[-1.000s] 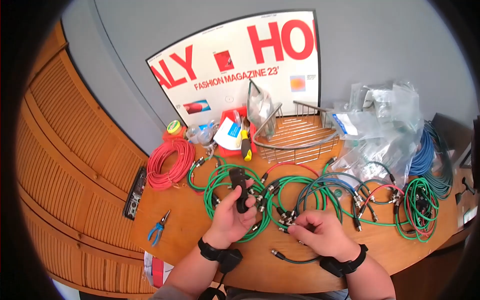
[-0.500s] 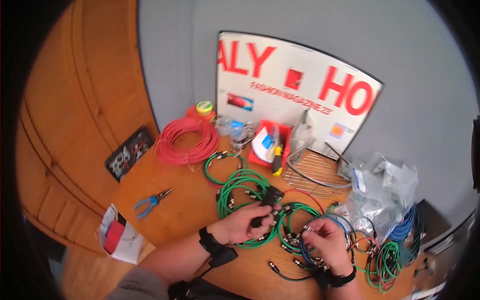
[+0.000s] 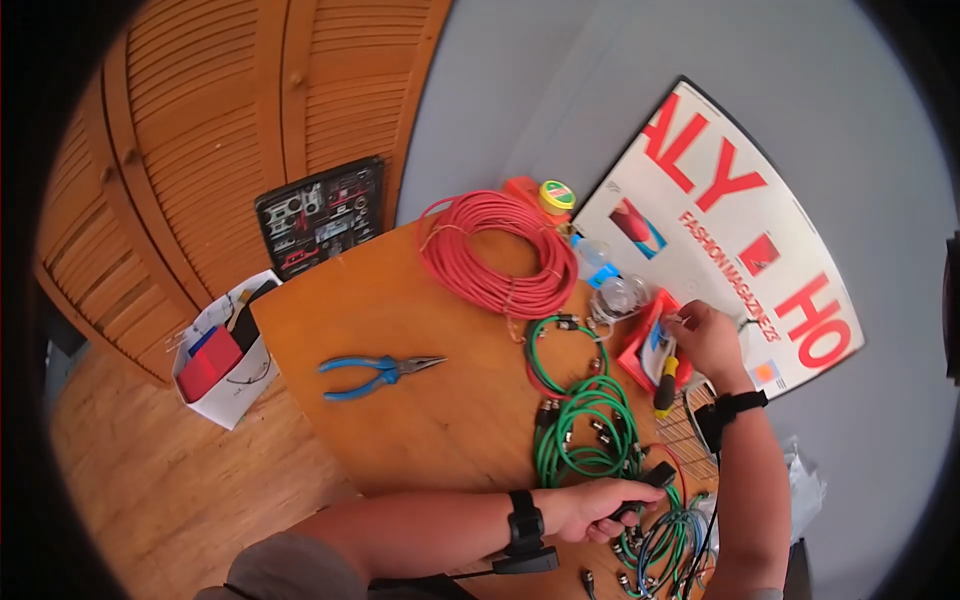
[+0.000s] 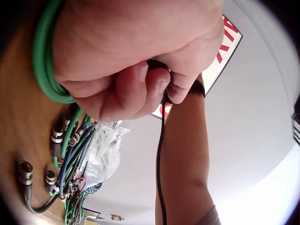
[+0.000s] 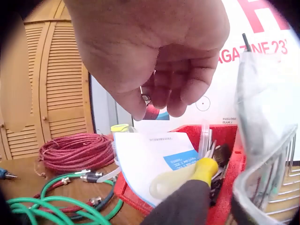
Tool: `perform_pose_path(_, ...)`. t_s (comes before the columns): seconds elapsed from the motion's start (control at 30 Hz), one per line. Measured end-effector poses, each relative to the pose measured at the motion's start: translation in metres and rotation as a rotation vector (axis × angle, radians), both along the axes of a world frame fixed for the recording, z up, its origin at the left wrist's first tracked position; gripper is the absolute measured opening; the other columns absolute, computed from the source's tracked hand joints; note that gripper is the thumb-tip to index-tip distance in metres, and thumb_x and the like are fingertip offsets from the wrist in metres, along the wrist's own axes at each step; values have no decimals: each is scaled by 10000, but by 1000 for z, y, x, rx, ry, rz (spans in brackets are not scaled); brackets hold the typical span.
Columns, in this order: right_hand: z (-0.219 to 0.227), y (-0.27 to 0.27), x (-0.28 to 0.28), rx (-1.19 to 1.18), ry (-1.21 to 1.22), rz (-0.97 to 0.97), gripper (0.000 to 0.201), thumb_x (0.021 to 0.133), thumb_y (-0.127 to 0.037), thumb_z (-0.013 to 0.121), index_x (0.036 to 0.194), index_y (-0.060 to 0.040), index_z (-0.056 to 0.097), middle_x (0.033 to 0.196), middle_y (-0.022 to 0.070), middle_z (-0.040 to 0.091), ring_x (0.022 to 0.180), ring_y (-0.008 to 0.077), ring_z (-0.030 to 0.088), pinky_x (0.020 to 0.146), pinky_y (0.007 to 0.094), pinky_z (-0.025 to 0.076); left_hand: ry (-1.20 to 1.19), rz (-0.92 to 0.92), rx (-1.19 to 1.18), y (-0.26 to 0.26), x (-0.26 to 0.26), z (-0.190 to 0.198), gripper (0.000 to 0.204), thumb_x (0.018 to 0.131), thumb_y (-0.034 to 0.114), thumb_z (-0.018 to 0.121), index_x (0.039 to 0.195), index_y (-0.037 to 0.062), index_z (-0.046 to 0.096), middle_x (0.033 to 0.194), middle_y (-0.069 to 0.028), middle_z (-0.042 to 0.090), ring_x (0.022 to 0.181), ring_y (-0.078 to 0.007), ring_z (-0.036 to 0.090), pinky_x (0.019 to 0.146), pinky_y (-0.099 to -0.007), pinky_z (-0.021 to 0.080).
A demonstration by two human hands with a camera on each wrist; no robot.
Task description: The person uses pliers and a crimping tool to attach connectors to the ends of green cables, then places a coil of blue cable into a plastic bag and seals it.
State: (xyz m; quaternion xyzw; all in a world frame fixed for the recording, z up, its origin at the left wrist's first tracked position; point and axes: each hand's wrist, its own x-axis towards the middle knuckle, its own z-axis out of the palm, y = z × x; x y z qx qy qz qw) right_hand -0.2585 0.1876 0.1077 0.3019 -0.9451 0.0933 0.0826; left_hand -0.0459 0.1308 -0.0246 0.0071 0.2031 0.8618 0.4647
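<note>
My left hand (image 3: 592, 510) grips a black coax stripper (image 3: 655, 476) with a blocky head, over the green cable coils (image 3: 585, 430). In the left wrist view its fingers curl tightly and hide most of the tool. My right hand (image 3: 708, 340) is raised above a red bin (image 5: 123, 188). Between thumb and fingertips it pinches a small silver metal connector piece (image 5: 146, 99), mostly hidden by the fingers. The bin holds a printed paper sheet (image 5: 140, 152), small plastic bags and a yellow-and-black screwdriver (image 5: 205, 171) that sticks out toward me.
Blue-handled pliers (image 3: 375, 372) lie on the wooden table (image 3: 400, 440). A red cable coil (image 3: 480, 265) and a yellow-lidded tub (image 3: 556, 195) stand farther back. Beside the bin is a wire basket (image 5: 276, 187). Cables with metal connectors (image 4: 51, 178) lie near clear plastic bags (image 4: 105, 150).
The head view has swung left. My right hand has left the cables and moved up over the red bin. My left hand still holds the stripper near the green coils.
</note>
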Motion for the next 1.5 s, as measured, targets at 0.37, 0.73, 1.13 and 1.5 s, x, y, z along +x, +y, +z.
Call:
perform_pose_path(0.37, -6, -77, -31, -19, 64, 12, 341, 792, -226, 698, 1049, -5, 658, 826, 168, 696, 744, 288, 683, 708, 373, 531, -70, 33, -28, 1, -4, -5, 283, 866, 471, 675, 946, 220, 572, 655, 92, 419, 420, -23, 276, 397, -205, 156)
perform_pose_path(0.73, -51, -174, 148, 239, -284, 988, 339, 756, -136, 697, 1074, -39, 628, 996, 159, 634, 985, 327, 619, 838, 434, 507, -185, 138, -22, 4, -3, -4, 306, 946, 344, 545, 719, 174, 432, 598, 61, 385, 411, -57, 255, 401, -234, 154)
perform_pose_path(1.13, -78, -165, 153, 341, -3, 1029, 235, 819, -102, 599, 1028, 4, 616, 878, 103, 654, 843, 322, 651, 723, 392, 530, -248, 151, 42, 4, 1, -9, 366, 963, 270, 540, 631, 171, 421, 526, 63, 321, 423, -60, 264, 414, -239, 162)
perform_pose_path(1.5, 21, -43, 63, -405, -761, 274, 262, 950, -302, 623, 866, -57, 663, 721, -13, 615, 640, 76, 574, 553, 251, 456, -142, 52, 64, -5, -4, -3, 235, 942, 420, 590, 948, 188, 547, 643, 83, 429, 415, -37, 278, 397, -221, 164)
